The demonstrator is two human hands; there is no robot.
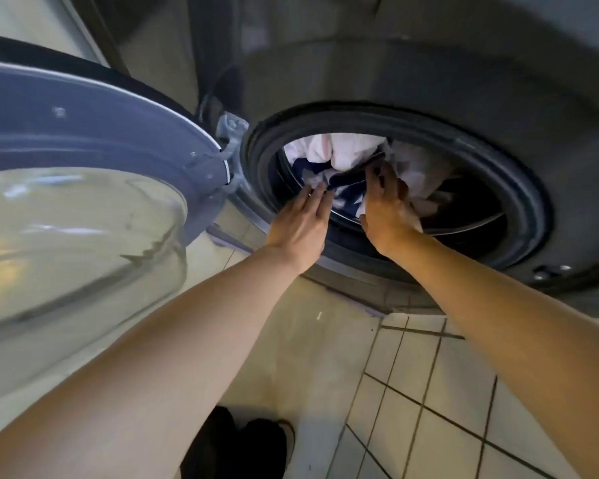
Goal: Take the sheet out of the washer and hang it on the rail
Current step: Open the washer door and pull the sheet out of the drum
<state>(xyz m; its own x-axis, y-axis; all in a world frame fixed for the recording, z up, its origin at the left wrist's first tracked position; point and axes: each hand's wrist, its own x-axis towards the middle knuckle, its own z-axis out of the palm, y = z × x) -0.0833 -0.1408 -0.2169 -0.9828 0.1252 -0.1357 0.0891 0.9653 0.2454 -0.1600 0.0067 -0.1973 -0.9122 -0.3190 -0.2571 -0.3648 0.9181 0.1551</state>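
A crumpled sheet [346,153], white with dark blue parts, lies bunched inside the drum of a grey front-loading washer [464,98]. Both my arms reach into the round opening past its dark rubber seal [519,188]. My left hand [301,226] is at the lower left of the opening, fingers straight, their tips touching the fabric. My right hand [388,209] lies further in, fingers extended onto the dark part of the sheet; its fingertips are partly hidden in the folds. No rail is in view.
The washer door [83,174], with a bulging glass window, stands swung open to the left, close to my left forearm. Below is a pale tiled floor [429,409]. A dark shoe [242,444] shows at the bottom.
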